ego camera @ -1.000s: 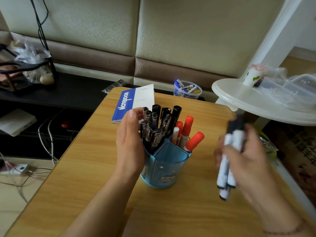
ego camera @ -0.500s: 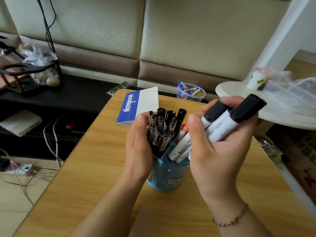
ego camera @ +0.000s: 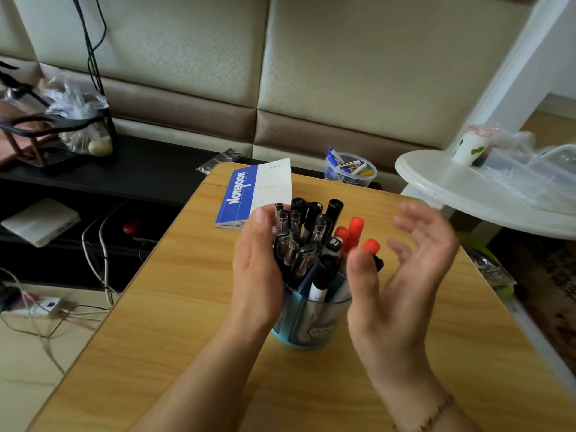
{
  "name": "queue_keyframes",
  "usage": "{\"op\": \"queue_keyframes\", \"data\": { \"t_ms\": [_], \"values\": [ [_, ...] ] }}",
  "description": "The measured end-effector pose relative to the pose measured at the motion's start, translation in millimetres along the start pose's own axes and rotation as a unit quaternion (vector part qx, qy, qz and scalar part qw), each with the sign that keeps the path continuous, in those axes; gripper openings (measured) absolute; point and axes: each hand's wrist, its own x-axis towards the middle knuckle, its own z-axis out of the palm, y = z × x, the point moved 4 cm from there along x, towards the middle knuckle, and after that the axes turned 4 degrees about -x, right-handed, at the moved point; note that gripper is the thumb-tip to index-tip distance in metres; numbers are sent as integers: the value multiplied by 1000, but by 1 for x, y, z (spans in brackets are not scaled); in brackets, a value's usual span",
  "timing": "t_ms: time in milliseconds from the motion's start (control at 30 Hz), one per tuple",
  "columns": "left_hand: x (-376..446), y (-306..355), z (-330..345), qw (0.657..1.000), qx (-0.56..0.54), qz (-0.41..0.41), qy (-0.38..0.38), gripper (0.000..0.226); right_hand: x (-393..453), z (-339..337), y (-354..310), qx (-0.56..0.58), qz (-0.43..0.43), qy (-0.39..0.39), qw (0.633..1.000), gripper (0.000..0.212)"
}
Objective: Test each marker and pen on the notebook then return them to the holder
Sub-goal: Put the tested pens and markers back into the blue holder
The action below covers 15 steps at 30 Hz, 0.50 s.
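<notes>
A blue pen holder (ego camera: 308,325) stands mid-table, packed with black pens (ego camera: 304,232), red-capped markers (ego camera: 355,227) and black-capped white markers (ego camera: 322,277). My left hand (ego camera: 257,269) wraps the holder's left side and presses against the black pens. Just right of the holder, my right hand (ego camera: 402,275) hovers with fingers spread and nothing in it. A closed blue and white notebook (ego camera: 258,191) lies behind the holder near the table's far edge.
The wooden table (ego camera: 174,307) ends at the left and right. A clear tub of small items (ego camera: 350,169) sits at its far edge. A white round side table (ego camera: 467,185) with plastic bags overhangs the right. Cables and a power strip (ego camera: 40,307) lie on the floor at left.
My right hand brought two black-capped white markers over from the right, dropped them into the holder and has let go, now open. My left hand stayed on the holder.
</notes>
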Motion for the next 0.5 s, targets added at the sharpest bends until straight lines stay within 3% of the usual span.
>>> {"op": "queue_keyframes", "data": {
  "t_ms": [167, 300, 400, 500],
  "values": [
    [0, -3, -1, 1000, 11, -3, -4, 59, -40, 14, 24, 36, 120, -219, 968, 125],
    [1, -7, -3, 999, 50, -18, -9, 52, -33, 2, 44, 1, 174, -234, 957, 137],
    [4, -10, -11, 994, 98, -16, 42, 50, -11, -10, 55, -77, 197, -256, 943, 138],
    [6, -17, -17, 991, 97, -56, 78, 44, 22, -13, 84, -137, 213, -224, 941, 135]
  ]
}}
